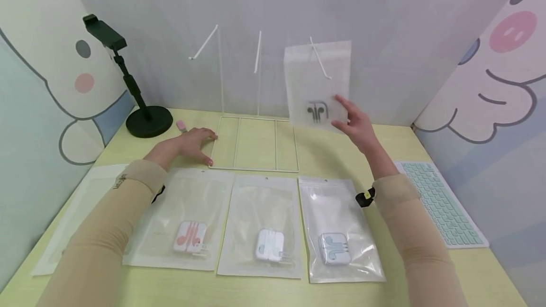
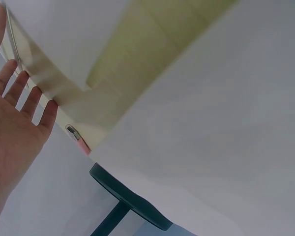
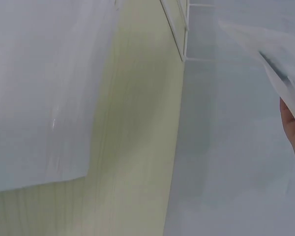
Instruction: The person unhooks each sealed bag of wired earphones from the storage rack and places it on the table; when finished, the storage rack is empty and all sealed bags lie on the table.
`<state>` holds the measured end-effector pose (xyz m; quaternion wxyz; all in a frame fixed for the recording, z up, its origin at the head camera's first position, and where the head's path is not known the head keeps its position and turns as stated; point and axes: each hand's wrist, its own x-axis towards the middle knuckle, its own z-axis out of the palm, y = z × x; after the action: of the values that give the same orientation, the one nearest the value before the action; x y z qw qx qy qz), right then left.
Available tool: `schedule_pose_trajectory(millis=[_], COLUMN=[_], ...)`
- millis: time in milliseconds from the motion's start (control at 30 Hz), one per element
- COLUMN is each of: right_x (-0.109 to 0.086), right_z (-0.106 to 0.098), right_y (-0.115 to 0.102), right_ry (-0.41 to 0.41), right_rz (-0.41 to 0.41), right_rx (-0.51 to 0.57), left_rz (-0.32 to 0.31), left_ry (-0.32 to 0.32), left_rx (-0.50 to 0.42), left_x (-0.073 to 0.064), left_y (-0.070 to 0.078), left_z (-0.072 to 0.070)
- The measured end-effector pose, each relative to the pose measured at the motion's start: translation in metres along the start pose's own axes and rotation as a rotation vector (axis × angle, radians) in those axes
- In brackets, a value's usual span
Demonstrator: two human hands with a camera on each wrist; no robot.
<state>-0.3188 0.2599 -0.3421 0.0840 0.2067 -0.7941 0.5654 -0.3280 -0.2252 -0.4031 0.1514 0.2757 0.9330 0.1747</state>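
A white wire display rack (image 1: 256, 170) stands against the back wall with three slanted hooks. From its right hook hangs a frosted bag (image 1: 300, 94) containing black earphones (image 1: 316, 111). My right hand (image 1: 357, 124) is at the bag's lower right, thumb and index finger apart against its front. At the left end of the rack's base, my left hand (image 1: 192, 146) rests with its fingers spread, thumb tip by the near corner. In the left wrist view those fingers (image 2: 48, 115) look fairly straight. The middle hook (image 1: 258, 53) and left hook (image 1: 204, 42) carry nothing.
Three bags with cased earphones, pink (image 1: 190, 237), white (image 1: 269, 245) and pale blue (image 1: 334, 248), lie in front. Another white bag (image 1: 81, 207) lies left. A black phone stand (image 1: 149, 121), pink USB stick (image 1: 181, 125) and mint keyboard (image 1: 443, 205) are around the table.
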Motion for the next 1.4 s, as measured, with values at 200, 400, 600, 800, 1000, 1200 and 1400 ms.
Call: schedule_pose_trajectory(millis=[200, 400, 600, 800, 1000, 1200, 1400], right_x=[-0.008, -0.019, -0.017, -0.02, -0.028, -0.036, -0.045], right_z=[-0.007, -0.003, -0.003, -0.008, -0.016, -0.025, -0.041], right_y=[-0.006, -0.03, -0.023, -0.013, -0.018, -0.021, -0.026], right_ry=[0.026, 0.103, 0.166, 0.15, 0.127, 0.102, 0.09], right_rz=[-0.022, -0.009, -0.055, -0.022, 0.014, -0.001, 0.009], right_rx=[-0.145, -0.215, -0.261, -0.321, -0.274, -0.109, -0.072], left_rz=[0.001, 0.004, 0.005, 0.002, 0.011, 0.004, 0.007], left_ry=[0.003, 0.005, -0.001, 0.005, 0.009, 0.005, 0.004], left_rx=[0.005, 0.004, 0.014, 0.008, -0.001, -0.009, -0.011], left_x=[0.002, 0.003, 0.003, 0.003, 0.001, -0.001, -0.002], left_y=[-0.003, -0.002, -0.003, -0.004, 0.0, 0.003, 0.004], left_z=[0.002, 0.003, 0.002, 0.002, 0.0, -0.001, 0.0])
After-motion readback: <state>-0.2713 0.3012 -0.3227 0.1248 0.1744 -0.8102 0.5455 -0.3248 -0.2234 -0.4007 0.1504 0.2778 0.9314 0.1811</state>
